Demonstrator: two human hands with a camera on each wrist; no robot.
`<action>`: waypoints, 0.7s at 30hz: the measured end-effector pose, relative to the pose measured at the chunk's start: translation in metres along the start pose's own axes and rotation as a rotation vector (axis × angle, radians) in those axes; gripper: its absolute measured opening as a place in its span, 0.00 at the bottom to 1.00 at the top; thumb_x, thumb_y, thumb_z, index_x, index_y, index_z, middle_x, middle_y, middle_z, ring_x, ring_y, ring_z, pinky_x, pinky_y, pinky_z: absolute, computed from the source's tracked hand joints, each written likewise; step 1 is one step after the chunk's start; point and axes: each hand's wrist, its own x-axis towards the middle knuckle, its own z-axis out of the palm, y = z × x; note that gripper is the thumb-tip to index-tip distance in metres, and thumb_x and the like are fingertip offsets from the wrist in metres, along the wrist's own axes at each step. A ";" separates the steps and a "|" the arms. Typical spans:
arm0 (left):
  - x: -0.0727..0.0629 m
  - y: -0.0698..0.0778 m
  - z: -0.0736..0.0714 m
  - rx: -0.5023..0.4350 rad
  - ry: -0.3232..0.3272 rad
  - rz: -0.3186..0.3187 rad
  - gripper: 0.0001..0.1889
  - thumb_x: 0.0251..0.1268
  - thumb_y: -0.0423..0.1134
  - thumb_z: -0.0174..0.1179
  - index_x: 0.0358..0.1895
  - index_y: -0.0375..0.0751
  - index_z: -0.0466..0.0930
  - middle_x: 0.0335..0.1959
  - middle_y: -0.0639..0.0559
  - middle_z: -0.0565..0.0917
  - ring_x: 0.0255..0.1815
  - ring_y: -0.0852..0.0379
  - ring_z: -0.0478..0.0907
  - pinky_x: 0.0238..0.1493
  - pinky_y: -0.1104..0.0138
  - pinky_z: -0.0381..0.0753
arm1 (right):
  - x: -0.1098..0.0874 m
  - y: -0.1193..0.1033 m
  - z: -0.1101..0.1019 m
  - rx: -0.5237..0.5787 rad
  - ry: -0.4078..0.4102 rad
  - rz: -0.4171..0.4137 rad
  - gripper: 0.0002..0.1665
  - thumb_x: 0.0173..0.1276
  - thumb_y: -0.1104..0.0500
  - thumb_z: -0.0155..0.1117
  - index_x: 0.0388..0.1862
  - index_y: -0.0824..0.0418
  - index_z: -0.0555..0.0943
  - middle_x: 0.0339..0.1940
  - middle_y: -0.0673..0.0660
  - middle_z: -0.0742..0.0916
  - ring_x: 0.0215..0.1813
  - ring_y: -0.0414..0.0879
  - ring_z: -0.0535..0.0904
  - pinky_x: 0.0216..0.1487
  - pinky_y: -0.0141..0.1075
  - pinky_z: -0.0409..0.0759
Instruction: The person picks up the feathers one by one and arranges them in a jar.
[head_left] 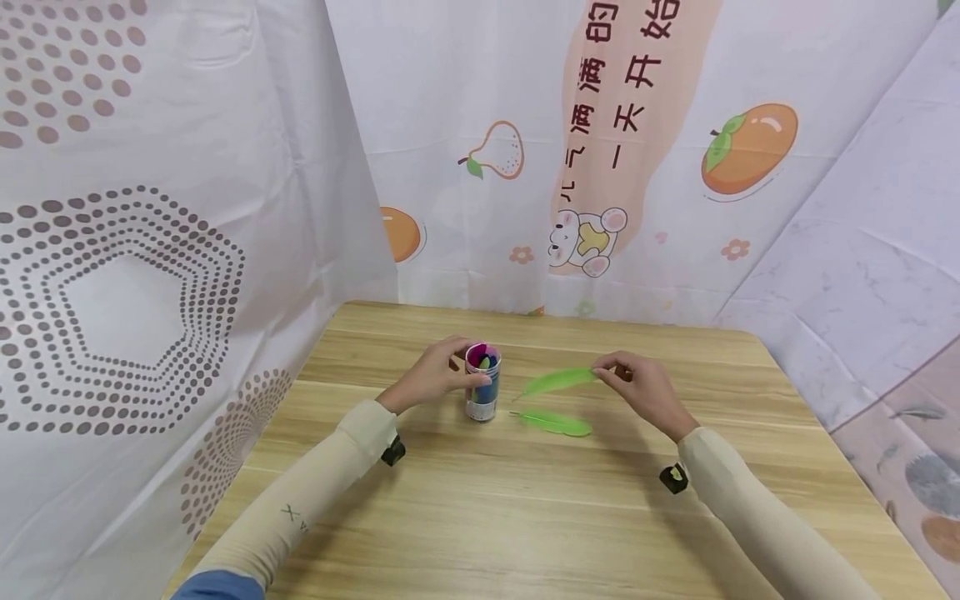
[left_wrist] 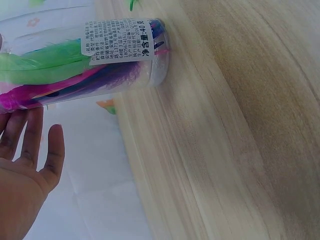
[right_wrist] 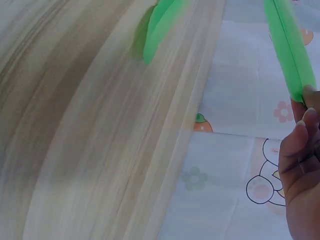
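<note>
My left hand (head_left: 438,373) holds a clear plastic canister (head_left: 482,408) upright on the table, thumb across its front and fingers toward its back. Pink, blue and green feathers (left_wrist: 45,65) show through the wall in the left wrist view, beside a white printed label (left_wrist: 120,42). To the right, my right hand (head_left: 641,387) pinches one end of a green feather (head_left: 558,381) between thumb and fingers, its other end pointing toward the canister. A second green feather (head_left: 555,423) lies on the table just nearer to me.
The wood-grain table (head_left: 480,517) ends at a printed cloth backdrop (head_left: 450,275) at the back. More patterned cloth (head_left: 127,308) hangs along the left side, and a marbled sheet (head_left: 862,250) stands at the right.
</note>
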 end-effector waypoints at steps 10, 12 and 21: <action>-0.001 0.000 0.000 -0.001 -0.003 -0.010 0.29 0.61 0.56 0.74 0.64 0.51 0.80 0.55 0.59 0.81 0.54 0.57 0.76 0.55 0.57 0.80 | 0.004 -0.004 -0.006 -0.026 0.054 -0.072 0.04 0.73 0.57 0.70 0.44 0.53 0.88 0.24 0.50 0.83 0.21 0.41 0.69 0.22 0.33 0.68; -0.001 0.000 0.000 -0.001 0.000 -0.011 0.29 0.61 0.56 0.74 0.64 0.51 0.80 0.55 0.59 0.81 0.54 0.57 0.76 0.55 0.57 0.80 | 0.007 -0.006 -0.009 -0.030 0.068 -0.084 0.04 0.73 0.57 0.70 0.44 0.53 0.88 0.22 0.50 0.82 0.21 0.41 0.69 0.22 0.33 0.68; 0.000 -0.002 0.000 0.003 0.001 -0.009 0.29 0.61 0.57 0.73 0.63 0.51 0.80 0.55 0.59 0.81 0.54 0.58 0.76 0.55 0.59 0.80 | 0.015 -0.016 -0.017 -0.030 0.107 -0.105 0.04 0.73 0.58 0.70 0.44 0.52 0.88 0.20 0.46 0.80 0.20 0.40 0.68 0.20 0.32 0.67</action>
